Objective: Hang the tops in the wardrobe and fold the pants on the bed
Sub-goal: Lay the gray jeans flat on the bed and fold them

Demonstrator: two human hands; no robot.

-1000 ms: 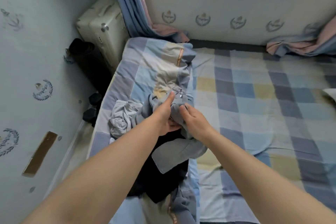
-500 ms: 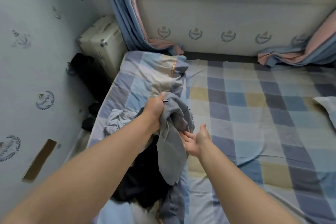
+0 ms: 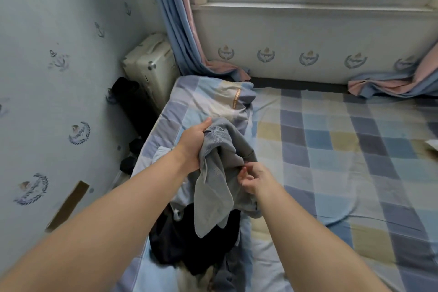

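Observation:
A grey garment (image 3: 218,182) hangs bunched above the left side of the bed (image 3: 343,161). My left hand (image 3: 193,142) grips its top edge, thumb up. My right hand (image 3: 254,179) pinches a fold at its right side, fingers curled into the cloth. Under it lies a black garment (image 3: 189,244) and a pale grey one (image 3: 163,152), mostly hidden by my left arm. A checked piece with an orange label (image 3: 227,104) lies farther up the bed. No wardrobe is in view.
A cream suitcase (image 3: 151,66) and a dark bag (image 3: 128,95) stand in the gap between bed and left wall. Curtains (image 3: 180,31) hang at the window and bunch on the bed's far edge. The checked sheet spreads to the right.
My left hand has lifted the grey garment off the pile. My right hand let go, opened, then took a pinch of the cloth lower down. The view has tilted up to the window.

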